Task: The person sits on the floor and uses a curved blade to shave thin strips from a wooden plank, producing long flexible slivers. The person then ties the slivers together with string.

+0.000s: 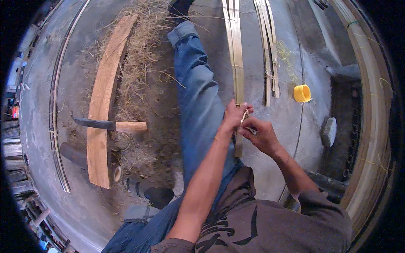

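While our L grip (233,117) clamps the strips (239,82) & R grip (260,133) pinches the tie (243,117), we're prob. knotting, so next needs snug tension.

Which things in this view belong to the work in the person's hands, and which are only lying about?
In the work, it seems:
- left hand and right hand
- strip bundle under them
- thin pale tie at the fingers

Apparently lying about, untouched:
- knife, across the plank
- shavings
- yellow roll
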Tool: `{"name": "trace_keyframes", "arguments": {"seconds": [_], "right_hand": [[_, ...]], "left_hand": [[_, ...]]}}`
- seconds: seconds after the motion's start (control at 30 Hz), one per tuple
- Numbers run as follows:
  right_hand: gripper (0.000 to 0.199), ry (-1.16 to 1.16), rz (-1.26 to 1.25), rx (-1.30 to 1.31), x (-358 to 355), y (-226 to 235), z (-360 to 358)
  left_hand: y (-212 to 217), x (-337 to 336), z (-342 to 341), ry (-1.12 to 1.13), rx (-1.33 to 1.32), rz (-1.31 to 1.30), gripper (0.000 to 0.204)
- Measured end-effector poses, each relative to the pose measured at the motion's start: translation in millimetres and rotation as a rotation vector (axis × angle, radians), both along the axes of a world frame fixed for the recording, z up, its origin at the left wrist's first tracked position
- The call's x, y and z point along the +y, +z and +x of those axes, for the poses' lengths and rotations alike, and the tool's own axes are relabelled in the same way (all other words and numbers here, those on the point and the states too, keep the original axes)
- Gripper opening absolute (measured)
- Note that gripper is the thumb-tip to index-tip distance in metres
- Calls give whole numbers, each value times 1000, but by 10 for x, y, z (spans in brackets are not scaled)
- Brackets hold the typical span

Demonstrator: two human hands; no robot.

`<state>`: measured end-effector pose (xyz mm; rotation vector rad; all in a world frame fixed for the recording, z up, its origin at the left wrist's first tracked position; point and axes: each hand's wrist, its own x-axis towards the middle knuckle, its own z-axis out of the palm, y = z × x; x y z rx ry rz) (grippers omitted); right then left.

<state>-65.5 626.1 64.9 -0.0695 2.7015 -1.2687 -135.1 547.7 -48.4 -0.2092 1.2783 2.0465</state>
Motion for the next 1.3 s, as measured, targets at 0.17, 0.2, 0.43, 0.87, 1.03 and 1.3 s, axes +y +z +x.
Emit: {"name": "trace_keyframes", "arguments": {"seconds": [0.17,0.2,0.43,0.87,1.03,1.3], "right_hand": [[12,-266,-495,-209,23,-66,-54],[12,-268,-397,-140,85,-49,-79],[18,-347,50,-116,105,-84,-184],[13,-318,528,66,7,-101,-208],[11,-184,641,176,115,-17,-217],[12,-136,638,238,95,40,-215]], "left_hand": [[-387,52,-8,-137,225,-265,33],[-368,60,-8,-95,102,-126,38],[-108,-98,-19,-67,-187,340,58],[-181,-37,-3,-101,-327,379,31],[86,-110,-23,-164,-307,404,22],[284,-187,-61,-267,-219,276,25]]}}
